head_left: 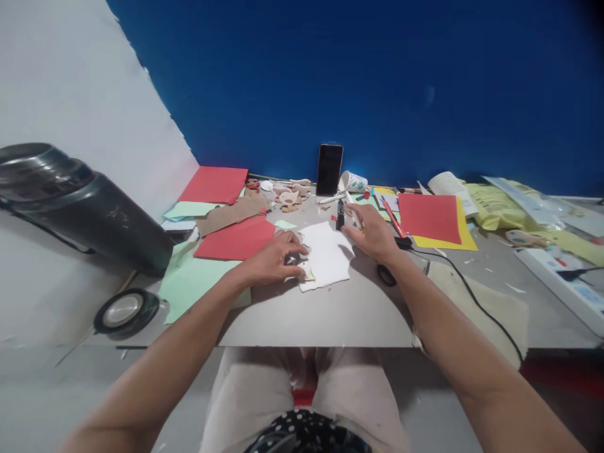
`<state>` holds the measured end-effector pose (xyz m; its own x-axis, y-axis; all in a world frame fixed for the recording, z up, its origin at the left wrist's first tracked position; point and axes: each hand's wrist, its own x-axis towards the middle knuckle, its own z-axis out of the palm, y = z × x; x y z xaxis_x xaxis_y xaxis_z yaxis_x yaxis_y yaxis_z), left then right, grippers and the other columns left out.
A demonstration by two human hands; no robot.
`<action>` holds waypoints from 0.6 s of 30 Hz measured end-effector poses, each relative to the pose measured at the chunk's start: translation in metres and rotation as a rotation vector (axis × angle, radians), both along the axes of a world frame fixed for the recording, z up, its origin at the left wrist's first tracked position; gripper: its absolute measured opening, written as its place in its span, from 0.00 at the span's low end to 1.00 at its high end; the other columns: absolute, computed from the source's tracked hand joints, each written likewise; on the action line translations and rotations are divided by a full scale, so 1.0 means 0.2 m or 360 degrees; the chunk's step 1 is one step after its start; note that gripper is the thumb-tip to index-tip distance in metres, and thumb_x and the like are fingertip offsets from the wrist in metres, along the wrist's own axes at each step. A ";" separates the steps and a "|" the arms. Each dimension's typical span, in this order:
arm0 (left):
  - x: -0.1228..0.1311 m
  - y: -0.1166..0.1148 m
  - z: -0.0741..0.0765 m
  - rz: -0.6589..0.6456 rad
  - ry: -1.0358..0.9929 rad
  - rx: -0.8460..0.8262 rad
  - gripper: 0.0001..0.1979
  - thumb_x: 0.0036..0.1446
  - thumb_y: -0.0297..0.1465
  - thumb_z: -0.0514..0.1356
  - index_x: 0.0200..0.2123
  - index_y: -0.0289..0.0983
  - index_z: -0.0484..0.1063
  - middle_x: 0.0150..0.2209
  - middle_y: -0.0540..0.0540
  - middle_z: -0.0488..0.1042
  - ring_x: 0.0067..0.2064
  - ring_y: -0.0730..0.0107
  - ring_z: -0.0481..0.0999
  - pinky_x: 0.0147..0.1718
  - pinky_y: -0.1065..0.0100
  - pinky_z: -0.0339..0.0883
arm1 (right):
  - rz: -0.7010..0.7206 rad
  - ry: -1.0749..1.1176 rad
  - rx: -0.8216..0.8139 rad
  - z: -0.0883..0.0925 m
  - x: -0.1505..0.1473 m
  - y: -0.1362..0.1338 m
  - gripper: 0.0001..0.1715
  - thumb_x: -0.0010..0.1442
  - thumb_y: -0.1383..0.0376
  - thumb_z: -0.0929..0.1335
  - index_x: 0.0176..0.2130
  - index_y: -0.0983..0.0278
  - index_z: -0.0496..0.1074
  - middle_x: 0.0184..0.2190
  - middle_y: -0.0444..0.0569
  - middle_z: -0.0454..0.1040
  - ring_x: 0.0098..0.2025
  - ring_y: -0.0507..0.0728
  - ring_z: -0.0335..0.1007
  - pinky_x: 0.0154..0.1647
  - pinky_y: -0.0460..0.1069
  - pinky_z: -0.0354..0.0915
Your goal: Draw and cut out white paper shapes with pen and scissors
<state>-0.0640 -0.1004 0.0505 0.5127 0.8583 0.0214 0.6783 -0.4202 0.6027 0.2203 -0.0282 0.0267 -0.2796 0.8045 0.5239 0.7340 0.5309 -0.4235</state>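
My left hand [279, 259] rests at the left edge of a white sheet of paper [330, 258], thumb and fingers apart. Near its fingertips a small piece with a yellow-green edge [310, 275] lies on the sheet; its kind is unclear. Beyond the sheet's upper right, my right hand [372, 231] has its thumb and forefinger closed at a short black stick-like object [340, 215], whose exact kind I cannot make out. Something pale shows behind these fingers, mostly hidden.
Red card [236, 242] and green paper [198, 283] lie left, near a dark flask [94, 207] and black tape roll [126, 311]. A phone [329, 170] stands against the blue wall. Right are red card [427, 217], a cable [476, 299] and a power strip [566, 289].
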 end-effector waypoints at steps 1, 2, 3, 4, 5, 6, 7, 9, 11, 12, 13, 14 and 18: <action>0.00 0.00 0.00 -0.0001 0.0037 0.0013 0.22 0.53 0.43 0.68 0.50 0.40 0.79 0.49 0.42 0.70 0.54 0.54 0.68 0.55 0.57 0.65 | -0.0049 -0.0054 -0.0014 0.00 0.02 0.02 0.34 0.58 0.55 0.70 0.60 0.65 0.71 0.53 0.61 0.75 0.53 0.68 0.71 0.54 0.61 0.68; 0.01 -0.01 -0.01 -0.0003 0.0066 0.0032 0.23 0.53 0.43 0.68 0.50 0.40 0.78 0.49 0.42 0.69 0.54 0.54 0.68 0.55 0.56 0.65 | -0.0105 -0.0077 -0.0020 0.01 0.05 0.03 0.35 0.59 0.54 0.70 0.61 0.65 0.70 0.53 0.61 0.75 0.52 0.68 0.71 0.53 0.61 0.68; 0.01 -0.01 -0.01 -0.0007 0.0089 0.0053 0.23 0.53 0.43 0.68 0.50 0.40 0.78 0.49 0.43 0.69 0.54 0.53 0.68 0.55 0.56 0.65 | -0.0171 -0.0070 -0.0014 0.02 0.08 0.05 0.34 0.60 0.53 0.69 0.61 0.65 0.70 0.52 0.61 0.75 0.52 0.68 0.71 0.53 0.61 0.68; 0.01 -0.01 -0.02 -0.0010 0.0105 0.0076 0.22 0.52 0.43 0.68 0.49 0.40 0.78 0.48 0.43 0.69 0.53 0.53 0.68 0.55 0.55 0.65 | -0.0247 -0.0042 -0.0003 0.03 0.11 0.08 0.31 0.62 0.53 0.67 0.60 0.65 0.71 0.51 0.61 0.76 0.51 0.67 0.72 0.54 0.61 0.68; 0.01 -0.01 -0.03 -0.0015 0.0109 0.0099 0.22 0.53 0.42 0.68 0.49 0.41 0.77 0.47 0.43 0.69 0.53 0.53 0.68 0.54 0.55 0.66 | -0.0341 -0.0001 0.0003 0.04 0.15 0.10 0.29 0.64 0.55 0.65 0.59 0.65 0.72 0.51 0.60 0.77 0.50 0.67 0.72 0.54 0.60 0.68; 0.00 -0.01 -0.03 -0.0021 0.0119 0.0110 0.21 0.53 0.42 0.68 0.49 0.41 0.77 0.47 0.43 0.70 0.52 0.53 0.68 0.53 0.56 0.66 | -0.0445 0.0034 -0.0006 0.05 0.19 0.12 0.27 0.65 0.56 0.63 0.58 0.65 0.74 0.51 0.60 0.77 0.50 0.66 0.73 0.53 0.60 0.68; 0.00 -0.01 -0.04 -0.0006 0.0122 0.0122 0.20 0.52 0.41 0.68 0.48 0.41 0.77 0.46 0.44 0.70 0.52 0.54 0.68 0.52 0.56 0.67 | -0.0546 0.0052 -0.0035 0.07 0.22 0.14 0.26 0.66 0.57 0.62 0.57 0.65 0.74 0.51 0.60 0.78 0.49 0.66 0.74 0.53 0.60 0.69; -0.01 0.00 -0.04 0.0014 0.0122 0.0132 0.19 0.52 0.42 0.68 0.46 0.41 0.77 0.45 0.44 0.71 0.50 0.54 0.69 0.49 0.57 0.69 | -0.0709 0.0030 -0.0148 0.08 0.29 0.16 0.24 0.67 0.58 0.61 0.55 0.63 0.76 0.52 0.58 0.79 0.49 0.66 0.75 0.50 0.58 0.69; -0.02 0.01 -0.03 0.0055 0.0104 0.0164 0.16 0.54 0.42 0.67 0.43 0.41 0.77 0.44 0.43 0.72 0.48 0.54 0.71 0.46 0.58 0.69 | -0.0799 -0.0055 -0.0290 0.08 0.32 0.18 0.23 0.67 0.62 0.61 0.55 0.62 0.77 0.51 0.57 0.79 0.49 0.65 0.76 0.48 0.56 0.69; -0.02 0.01 -0.03 0.0078 0.0087 0.0183 0.15 0.55 0.43 0.66 0.42 0.41 0.78 0.43 0.43 0.72 0.47 0.55 0.71 0.46 0.58 0.70 | -0.0816 -0.0111 -0.0354 0.08 0.33 0.19 0.22 0.66 0.64 0.61 0.54 0.61 0.77 0.50 0.56 0.80 0.49 0.65 0.76 0.47 0.55 0.69; -0.02 0.02 -0.03 0.0101 0.0063 0.0205 0.14 0.56 0.43 0.65 0.40 0.41 0.78 0.43 0.43 0.73 0.47 0.55 0.72 0.45 0.58 0.70 | -0.0815 -0.0167 -0.0407 0.07 0.33 0.19 0.22 0.66 0.67 0.61 0.54 0.61 0.77 0.49 0.56 0.80 0.49 0.64 0.76 0.46 0.54 0.68; -0.03 0.02 -0.02 0.0125 0.0035 0.0227 0.13 0.58 0.43 0.63 0.39 0.41 0.77 0.43 0.43 0.73 0.46 0.55 0.72 0.45 0.58 0.70 | -0.0802 -0.0212 -0.0443 0.07 0.32 0.20 0.22 0.65 0.68 0.62 0.53 0.61 0.77 0.49 0.56 0.80 0.48 0.64 0.76 0.45 0.53 0.68; -0.05 0.04 -0.02 0.0250 -0.0050 0.0325 0.13 0.62 0.43 0.58 0.34 0.41 0.76 0.39 0.44 0.76 0.44 0.57 0.73 0.44 0.58 0.69 | -0.0677 -0.0296 -0.0478 0.03 0.30 0.23 0.22 0.66 0.68 0.64 0.58 0.60 0.70 0.47 0.55 0.81 0.46 0.62 0.77 0.41 0.50 0.67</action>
<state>-0.0746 -0.0932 0.0472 0.3697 0.9036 0.2163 0.7271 -0.4263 0.5381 0.2807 0.0178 0.0332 0.0370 0.9733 0.2266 0.9343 0.0468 -0.3533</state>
